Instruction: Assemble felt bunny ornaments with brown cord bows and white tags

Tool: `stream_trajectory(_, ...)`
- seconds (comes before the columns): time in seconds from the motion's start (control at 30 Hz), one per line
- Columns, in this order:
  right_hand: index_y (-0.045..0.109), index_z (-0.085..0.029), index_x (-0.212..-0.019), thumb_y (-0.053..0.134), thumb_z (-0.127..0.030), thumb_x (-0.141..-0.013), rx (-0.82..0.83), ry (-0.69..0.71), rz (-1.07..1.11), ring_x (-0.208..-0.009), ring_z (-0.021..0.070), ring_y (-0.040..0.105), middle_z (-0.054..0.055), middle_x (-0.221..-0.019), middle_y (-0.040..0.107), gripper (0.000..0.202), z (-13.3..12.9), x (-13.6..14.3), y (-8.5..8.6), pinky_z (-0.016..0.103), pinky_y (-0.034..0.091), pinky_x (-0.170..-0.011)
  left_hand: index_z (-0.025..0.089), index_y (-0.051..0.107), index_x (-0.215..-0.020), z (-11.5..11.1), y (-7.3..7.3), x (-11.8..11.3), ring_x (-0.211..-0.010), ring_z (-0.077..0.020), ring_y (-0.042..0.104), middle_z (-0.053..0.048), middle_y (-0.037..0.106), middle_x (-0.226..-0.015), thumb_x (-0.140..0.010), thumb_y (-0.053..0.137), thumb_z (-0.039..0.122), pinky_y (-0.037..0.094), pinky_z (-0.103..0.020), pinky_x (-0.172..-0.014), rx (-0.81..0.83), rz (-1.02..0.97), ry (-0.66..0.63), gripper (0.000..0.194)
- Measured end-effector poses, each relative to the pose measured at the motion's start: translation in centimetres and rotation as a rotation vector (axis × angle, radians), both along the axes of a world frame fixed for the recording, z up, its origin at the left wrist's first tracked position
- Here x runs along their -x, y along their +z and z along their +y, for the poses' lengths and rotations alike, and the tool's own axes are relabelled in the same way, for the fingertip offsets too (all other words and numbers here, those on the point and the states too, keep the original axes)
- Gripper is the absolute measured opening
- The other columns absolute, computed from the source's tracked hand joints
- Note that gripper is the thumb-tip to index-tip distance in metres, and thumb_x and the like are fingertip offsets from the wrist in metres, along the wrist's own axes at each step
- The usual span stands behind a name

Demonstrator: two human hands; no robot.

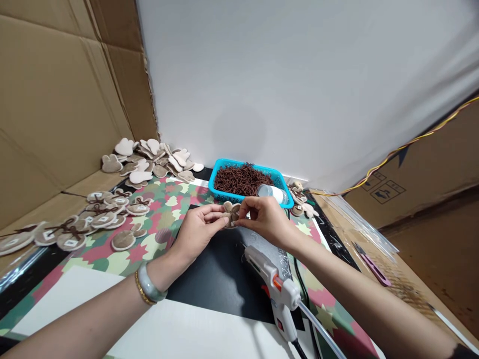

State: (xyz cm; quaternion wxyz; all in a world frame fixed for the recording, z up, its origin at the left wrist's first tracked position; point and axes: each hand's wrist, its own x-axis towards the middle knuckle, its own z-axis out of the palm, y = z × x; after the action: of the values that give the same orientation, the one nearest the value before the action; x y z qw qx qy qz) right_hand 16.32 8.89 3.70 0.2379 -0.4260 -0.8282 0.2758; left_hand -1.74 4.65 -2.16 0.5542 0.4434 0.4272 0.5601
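Note:
My left hand (197, 230) pinches a small beige fabric bunny-head patch (228, 211), its ears pointing up. My right hand (268, 220) is closed in a pinch at the patch's right side; what sits between those fingertips is too small to make out. Both hands are above a black board (213, 284). Just beyond them stands a turquoise basket (214, 188) full of brown twisted bows (239, 179), with a clear container with a white label (276, 193) lying at its front right corner. A white glue gun (275, 284) rests below my right hand.
Bunny patches with brown bows (105, 218) lie at the left, one plain patch (123, 240) nearer. Plain patches form a pile (149, 158) at the back left. Several more (301, 202) lie right of the basket. Pink-handled snips (374, 267) lie right. Cardboard (63, 75) walls the left.

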Motion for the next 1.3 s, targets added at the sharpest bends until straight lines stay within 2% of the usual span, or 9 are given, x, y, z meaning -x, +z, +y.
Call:
stream_trajectory(0.2,0.059,-0.018,-0.071,0.080,-0.018,-0.066,-0.023,-0.079,0.047,-0.057,0.0103,0.048,-0.002,-0.066,0.060,0.022,0.2,0.0,-0.2,0.022,0.033,-0.050,0.017,0.074,-0.095,-0.2,0.7,-0.1,-0.082,-0.0157,0.072,-0.004,0.078,-0.089,-0.073,0.079,0.021,0.056,-0.022,-0.074,0.037,-0.095,-0.022,0.023)
stream_trajectory(0.47,0.051,-0.019,-0.075,0.073,-0.018,-0.064,0.223,-0.027,0.258,-0.058,0.0105,0.051,-0.003,-0.070,0.058,0.024,0.1,0.6,-0.7,0.023,0.040,-0.052,0.017,0.073,-0.100,-0.1,0.2,-0.2,-0.091,-0.0177,0.072,-0.006,0.078,-0.101,-0.067,0.085,0.023,0.055,-0.027,-0.087,-0.005,-0.048,-0.040,0.036)
stream_trajectory(0.7,0.046,-0.021,-0.071,0.082,-0.024,-0.055,0.559,-0.008,0.484,-0.050,0.0103,0.055,-0.005,-0.060,0.058,0.039,0.5,0.9,-1.5,0.023,0.046,-0.049,0.015,0.072,-0.098,-0.1,0.3,-0.3,-0.087,-0.0190,0.073,-0.007,0.078,-0.095,-0.065,0.086,0.022,0.057,-0.030,-0.085,0.038,-0.076,-0.053,0.036)
stream_trajectory(0.83,0.051,-0.019,-0.073,0.084,-0.025,-0.054,0.595,-0.008,0.488,-0.050,0.0098,0.056,-0.004,-0.061,0.061,0.039,0.9,0.4,-1.3,0.023,0.048,-0.049,0.015,0.072,-0.100,-0.2,0.7,-0.2,-0.089,-0.0189,0.073,-0.008,0.079,-0.097,-0.065,0.087,0.020,0.058,-0.028,-0.083,0.081,-0.129,-0.056,0.039)
stream_trajectory(0.9,0.055,-0.018,-0.080,0.082,-0.028,-0.060,0.551,-0.023,0.450,-0.053,0.0116,0.059,-0.001,-0.066,0.064,0.034,1.2,-0.3,-1.0,0.025,0.049,-0.050,0.014,0.071,-0.103,0.0,0.9,0.0,-0.090,-0.0184,0.073,-0.008,0.079,-0.099,-0.065,0.086,0.018,0.058,-0.028,-0.085,0.095,-0.150,-0.038,0.042)
stream_trajectory(0.97,0.059,-0.017,-0.083,0.078,-0.030,-0.068,0.409,-0.077,0.372,-0.054,0.0130,0.061,0.001,-0.068,0.066,0.027,1.7,-1.2,-1.0,0.025,0.047,-0.050,0.014,0.070,-0.105,0.3,1.1,0.4,-0.091,-0.0179,0.073,-0.008,0.078,-0.102,-0.065,0.086,0.017,0.058,-0.027,-0.085,0.094,-0.166,-0.001,0.044)
stream_trajectory(1.1,0.068,-0.016,-0.077,0.066,-0.022,-0.080,0.126,-0.066,0.034,-0.052,0.0134,0.058,0.001,-0.061,0.064,0.007,2.5,-2.6,-2.0,0.025,0.043,-0.051,0.013,0.070,-0.099,1.3,1.4,1.4,-0.088,-0.0172,0.073,-0.009,0.078,-0.103,-0.061,0.087,0.014,0.058,-0.027,-0.084,0.075,-0.202,0.119,0.042)
stream_trajectory(1.2,0.072,-0.017,-0.077,0.061,-0.010,-0.080,-0.021,0.053,-0.187,-0.060,0.0148,0.060,0.003,-0.069,0.069,0.013,2.8,-2.7,-3.3,0.026,0.043,-0.057,0.012,0.070,-0.097,1.8,1.3,1.8,-0.086,-0.0169,0.073,-0.009,0.078,-0.099,-0.058,0.089,0.014,0.057,-0.028,-0.086,0.062,-0.203,0.173,0.043)
stream_trajectory(1.3,0.075,-0.017,-0.083,0.060,-0.006,-0.080,-0.179,0.091,-0.288,-0.066,0.0152,0.061,0.006,-0.084,0.073,0.020,3.2,-2.2,-4.2,0.025,0.042,-0.062,0.011,0.070,-0.097,1.9,1.2,1.9,-0.087,-0.0174,0.073,-0.010,0.078,-0.099,-0.056,0.090,0.016,0.056,-0.029,-0.087,0.068,-0.195,0.180,0.046)
